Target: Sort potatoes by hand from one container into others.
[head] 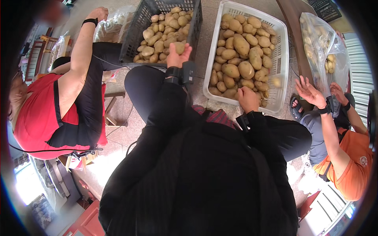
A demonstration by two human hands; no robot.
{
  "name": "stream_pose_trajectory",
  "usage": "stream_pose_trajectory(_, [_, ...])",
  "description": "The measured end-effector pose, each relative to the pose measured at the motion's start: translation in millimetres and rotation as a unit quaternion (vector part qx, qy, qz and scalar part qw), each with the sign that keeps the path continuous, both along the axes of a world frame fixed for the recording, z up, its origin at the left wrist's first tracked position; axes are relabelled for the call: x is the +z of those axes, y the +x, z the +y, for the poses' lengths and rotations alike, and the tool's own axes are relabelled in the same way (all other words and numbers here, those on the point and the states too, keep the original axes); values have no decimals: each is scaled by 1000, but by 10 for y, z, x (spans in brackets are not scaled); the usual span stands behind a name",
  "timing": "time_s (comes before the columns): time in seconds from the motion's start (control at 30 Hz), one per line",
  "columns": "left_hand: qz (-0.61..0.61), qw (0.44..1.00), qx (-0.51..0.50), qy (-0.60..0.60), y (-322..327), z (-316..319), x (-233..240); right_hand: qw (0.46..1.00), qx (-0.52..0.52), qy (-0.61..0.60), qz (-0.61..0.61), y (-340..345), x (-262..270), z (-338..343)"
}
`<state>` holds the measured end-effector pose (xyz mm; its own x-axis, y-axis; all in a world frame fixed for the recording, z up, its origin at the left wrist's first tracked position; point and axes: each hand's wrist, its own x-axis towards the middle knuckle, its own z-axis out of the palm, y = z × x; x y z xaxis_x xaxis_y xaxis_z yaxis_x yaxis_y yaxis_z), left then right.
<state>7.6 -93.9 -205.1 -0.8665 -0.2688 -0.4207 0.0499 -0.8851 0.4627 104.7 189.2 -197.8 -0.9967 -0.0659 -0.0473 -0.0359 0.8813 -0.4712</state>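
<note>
Over the near edge of a black plastic crate [127,44], my left hand [176,59] has its palm turned up. A potato [179,47] sits between its thumb and fingers. More potatoes [159,45] lie in that crate. My right hand [248,99] reaches over the near rim of a white plastic basket [209,70] and rests against the potatoes at its near end. Its fingers point down and are partly hidden, so I cannot tell if they grip one. Potatoes of mixed sizes [231,70] heap the basket.
At left sits a person in red [38,118], one hand [99,13] near a clear plastic bag [115,23]. At right, a person in orange [351,165] raises both hands beside a clear bag of potatoes [317,41]. A wooden stool [110,110] stands at left.
</note>
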Motion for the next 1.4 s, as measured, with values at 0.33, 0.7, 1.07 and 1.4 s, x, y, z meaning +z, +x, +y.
stream_pose_trajectory(0.33, [-125, 970, 178, 111, -131, -408, -370, 1000, -8, 2, -19, 15, 17, 0])
stream_pose_trajectory(0.7, [-71, 991, -103, 45, 74, 350, 136, 1000, -4, 0, 14, -6, -138, 75])
stream_pose_trajectory(1.07, [-103, 945, -311, -21, 272, 968, 126, 996, -15, -78, -45, -237, -134, 288])
stream_pose_trajectory(1.4, [-126, 942, -311, -20, 233, 1120, 128, 992, -92, 31, -79, -902, -305, 801])
